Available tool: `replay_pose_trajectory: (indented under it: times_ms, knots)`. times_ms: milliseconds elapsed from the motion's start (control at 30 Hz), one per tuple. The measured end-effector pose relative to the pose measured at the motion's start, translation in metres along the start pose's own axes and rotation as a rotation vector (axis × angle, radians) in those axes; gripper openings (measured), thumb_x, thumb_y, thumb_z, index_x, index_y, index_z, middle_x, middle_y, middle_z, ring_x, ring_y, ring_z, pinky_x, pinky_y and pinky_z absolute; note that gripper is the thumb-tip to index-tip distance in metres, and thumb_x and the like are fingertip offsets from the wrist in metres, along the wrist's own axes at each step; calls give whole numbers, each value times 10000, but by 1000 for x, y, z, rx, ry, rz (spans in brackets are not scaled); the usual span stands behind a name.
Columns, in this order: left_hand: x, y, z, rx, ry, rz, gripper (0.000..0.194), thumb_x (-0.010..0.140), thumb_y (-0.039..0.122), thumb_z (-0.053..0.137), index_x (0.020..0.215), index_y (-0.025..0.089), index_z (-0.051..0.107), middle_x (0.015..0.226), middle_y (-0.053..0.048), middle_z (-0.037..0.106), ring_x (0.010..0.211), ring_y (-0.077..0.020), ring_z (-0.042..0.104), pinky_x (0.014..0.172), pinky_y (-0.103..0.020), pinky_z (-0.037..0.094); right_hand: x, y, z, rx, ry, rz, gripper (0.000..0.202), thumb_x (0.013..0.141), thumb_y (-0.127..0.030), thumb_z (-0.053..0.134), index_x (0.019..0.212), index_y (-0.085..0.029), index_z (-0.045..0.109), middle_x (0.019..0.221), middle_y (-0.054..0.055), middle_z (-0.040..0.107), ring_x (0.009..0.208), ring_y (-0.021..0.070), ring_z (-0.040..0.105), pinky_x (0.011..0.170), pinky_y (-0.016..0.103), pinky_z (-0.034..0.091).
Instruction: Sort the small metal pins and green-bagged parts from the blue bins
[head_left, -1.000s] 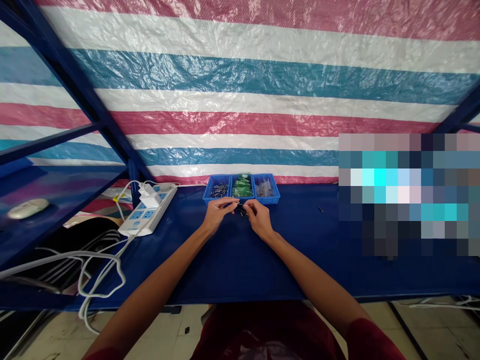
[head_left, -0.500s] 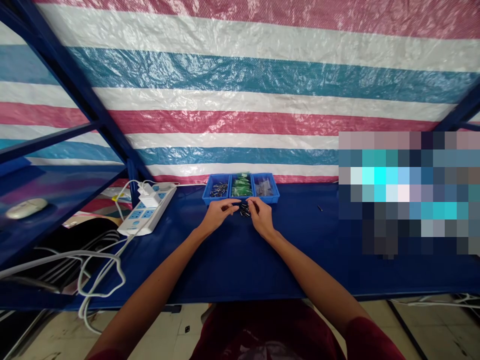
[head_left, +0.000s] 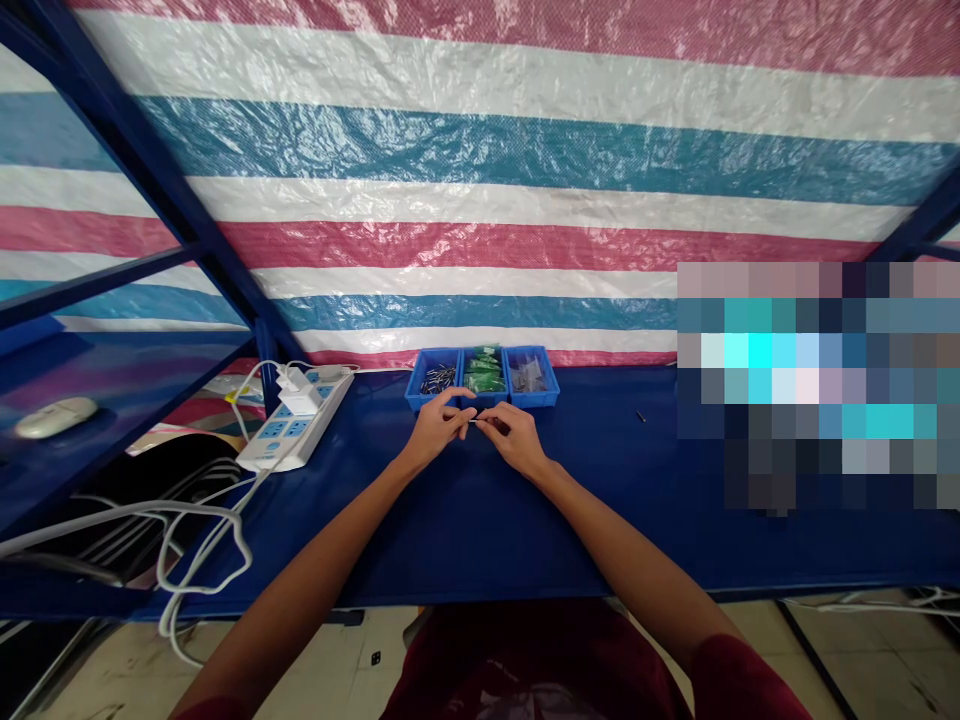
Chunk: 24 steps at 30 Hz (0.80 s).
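My left hand (head_left: pixel 436 430) and my right hand (head_left: pixel 517 436) meet over the table just in front of three small blue bins. A small, thin, pale-tipped piece (head_left: pixel 475 421) spans the gap between their fingertips, too small to name. Thumb and fingers of the left hand pinch one end, while its index finger stretches out above. The right hand's fingertips close on the other end. Behind the hands, the left bin (head_left: pixel 411 392) holds small black and silver pins (head_left: pixel 437 380), the middle one green packets (head_left: pixel 484 372), the right one clear plastic bags (head_left: pixel 529 375).
A single dark pin (head_left: pixel 640 416) lies on the blue table (head_left: pixel 480 530) to the right. At left stands a white power strip (head_left: pixel 289 425) with plugs and loose white cables (head_left: pixel 244 540). A white mouse (head_left: pixel 56 417) rests on the side shelf. The far right is pixelated.
Both hands have drawn together and their fingertips now share a thin piece. The small heap of black pins seen between them earlier is no longer visible behind the hands.
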<state>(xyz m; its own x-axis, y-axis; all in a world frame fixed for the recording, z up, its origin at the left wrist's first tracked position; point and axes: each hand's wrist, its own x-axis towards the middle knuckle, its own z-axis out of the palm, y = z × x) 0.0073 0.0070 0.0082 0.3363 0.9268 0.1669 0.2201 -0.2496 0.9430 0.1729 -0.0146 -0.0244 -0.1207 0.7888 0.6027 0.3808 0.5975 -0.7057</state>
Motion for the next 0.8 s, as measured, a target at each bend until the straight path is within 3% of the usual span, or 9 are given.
replay_pose_trajectory:
  times_ms: [167,267,433,500,600,667,800]
  knots:
    - [1,-1,-1,-13,10,46,389,826,471,588,1051,154,569,509,42,549,383,-76,431,410,-181,337,1,1,-1,-36,5,26,245,913,-363,500,822,-196,655,722,27,590,643,146,529,630,261,432]
    - [2,0,-6,77,39,106,333,812,476,602,903,155,622,587,11,582,466,-94,489,478,-206,406,3,4,-3,-55,63,71,244,927,-352,470,839,-195,634,763,33,610,660,149,541,655,265,439]
    - [4,1,-14,120,-79,111,341,805,462,612,665,151,621,592,-3,571,501,-98,494,490,-213,400,3,5,-5,-52,71,90,257,926,-367,463,854,-191,635,782,39,633,661,156,561,668,269,452]
    - [6,0,-15,28,-3,72,348,796,463,623,647,149,608,563,3,551,465,-86,464,446,-204,358,3,3,-5,-39,78,117,271,932,-382,449,926,-192,642,783,36,641,631,151,560,650,266,454]
    - [11,-4,-18,-111,266,15,370,777,488,640,651,142,602,560,3,545,430,-66,415,394,-190,278,3,0,-5,-32,91,140,300,943,-387,421,993,-189,641,775,32,646,609,146,560,639,264,453]
    - [15,-7,-21,-175,382,-25,391,764,522,641,733,132,633,591,-9,572,424,-63,404,379,-189,248,3,0,-6,-43,94,122,317,947,-384,409,952,-179,650,774,38,646,634,151,572,653,266,453]
    - [17,-10,-25,-162,377,-57,497,791,540,601,1074,132,611,665,-23,628,419,-74,414,387,-197,261,3,1,-5,-67,91,94,332,950,-374,404,893,-169,659,776,51,647,673,162,585,664,269,451]
